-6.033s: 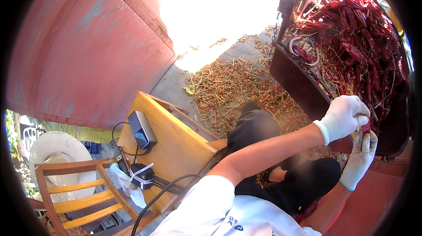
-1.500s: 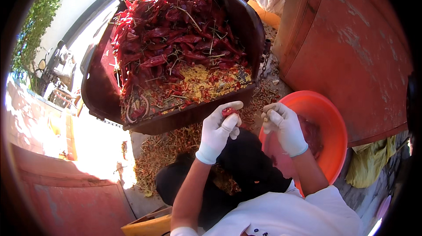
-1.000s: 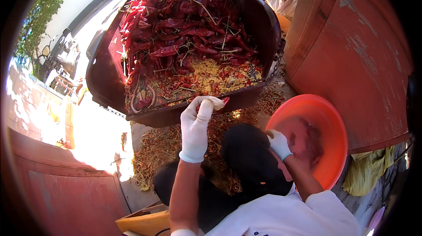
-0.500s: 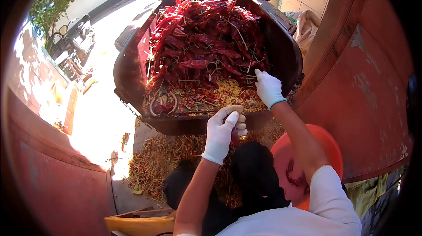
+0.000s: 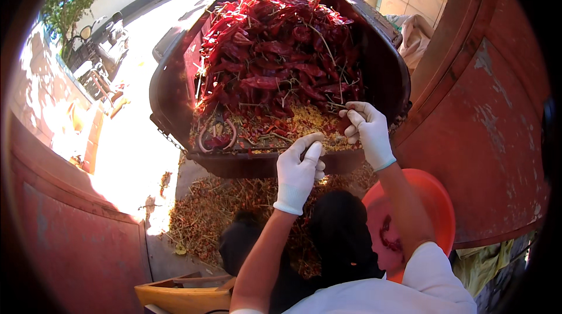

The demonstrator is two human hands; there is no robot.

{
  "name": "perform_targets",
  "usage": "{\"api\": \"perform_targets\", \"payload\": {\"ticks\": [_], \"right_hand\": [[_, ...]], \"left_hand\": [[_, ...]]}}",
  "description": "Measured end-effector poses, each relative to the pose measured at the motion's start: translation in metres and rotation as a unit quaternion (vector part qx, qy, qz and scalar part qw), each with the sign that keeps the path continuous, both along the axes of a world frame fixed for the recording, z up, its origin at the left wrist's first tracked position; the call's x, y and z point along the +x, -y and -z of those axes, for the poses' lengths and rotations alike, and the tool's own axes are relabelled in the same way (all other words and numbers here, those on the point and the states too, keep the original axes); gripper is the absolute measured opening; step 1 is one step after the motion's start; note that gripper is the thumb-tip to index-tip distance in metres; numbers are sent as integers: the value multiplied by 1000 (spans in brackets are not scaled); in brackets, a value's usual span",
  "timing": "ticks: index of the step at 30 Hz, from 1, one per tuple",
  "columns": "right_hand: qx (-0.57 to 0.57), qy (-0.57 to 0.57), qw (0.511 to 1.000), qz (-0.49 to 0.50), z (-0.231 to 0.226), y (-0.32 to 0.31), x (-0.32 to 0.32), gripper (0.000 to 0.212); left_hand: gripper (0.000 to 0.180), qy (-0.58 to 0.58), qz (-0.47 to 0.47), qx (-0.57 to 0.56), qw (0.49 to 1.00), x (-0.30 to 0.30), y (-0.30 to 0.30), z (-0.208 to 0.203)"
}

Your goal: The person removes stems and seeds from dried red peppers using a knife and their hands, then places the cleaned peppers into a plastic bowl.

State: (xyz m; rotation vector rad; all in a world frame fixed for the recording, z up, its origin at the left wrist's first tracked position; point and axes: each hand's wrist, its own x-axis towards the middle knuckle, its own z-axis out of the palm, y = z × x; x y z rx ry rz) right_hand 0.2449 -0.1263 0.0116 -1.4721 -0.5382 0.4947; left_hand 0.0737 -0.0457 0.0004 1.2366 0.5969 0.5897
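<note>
Nearest you, your white shirt [image 5: 374, 296] is cut off by the lower edge, as is the yellow wooden drawer [image 5: 187, 297] at the lower left. Your dark-clad legs [image 5: 339, 232] cover part of the litter of stems [image 5: 199, 208] on the ground. By your right leg, the orange-red basin [image 5: 440, 203] is partly hidden under your right forearm; one dark red chili shape [image 5: 389, 235] shows in it, and you can't see the rest of its floor.

Your left hand [image 5: 296, 176], gloved in white, hangs before the bin's front edge with fingers curled and thumb up near the index finger; whether they close on anything can't be told, since the palm is turned out of sight. Your right hand [image 5: 374, 135], also gloved, is bent over the bin's near right corner, its fingertips drawn together beside a thin stem [image 5: 336, 104]; whether they pinch it or merely overlap it is unclear.

Beyond, the dark red bin [image 5: 246, 166] bears yellow seeds [image 5: 313, 118], a tool with curved pinkish handles [image 5: 235, 132], its working end hard to make out, and the heap of dried chilies [image 5: 269, 50]. Farthest, a vehicle [image 5: 108, 45] blurs into glare.
</note>
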Motion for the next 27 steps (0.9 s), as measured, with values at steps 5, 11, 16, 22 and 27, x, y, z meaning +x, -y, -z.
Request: {"api": "perform_targets", "payload": {"ticks": [5, 11, 16, 22, 27], "right_hand": [[65, -121, 988, -66, -5, 27, -36, 19], [156, -82, 984, 0, -2, 31, -57, 15], [88, 371, 923, -50, 9, 40, -71, 25], [11, 513, 851, -114, 17, 56, -82, 34], [5, 467, 879, -98, 22, 60, -80, 34]], "left_hand": [[32, -31, -5, 70, 997, 7, 10, -5], [41, 14, -5, -28, 999, 4, 8, 0], [44, 17, 49, -94, 994, -6, -6, 4], [37, 21, 82, -66, 994, -8, -8, -3], [40, 26, 76, -53, 995, -10, -1, -8]]}}
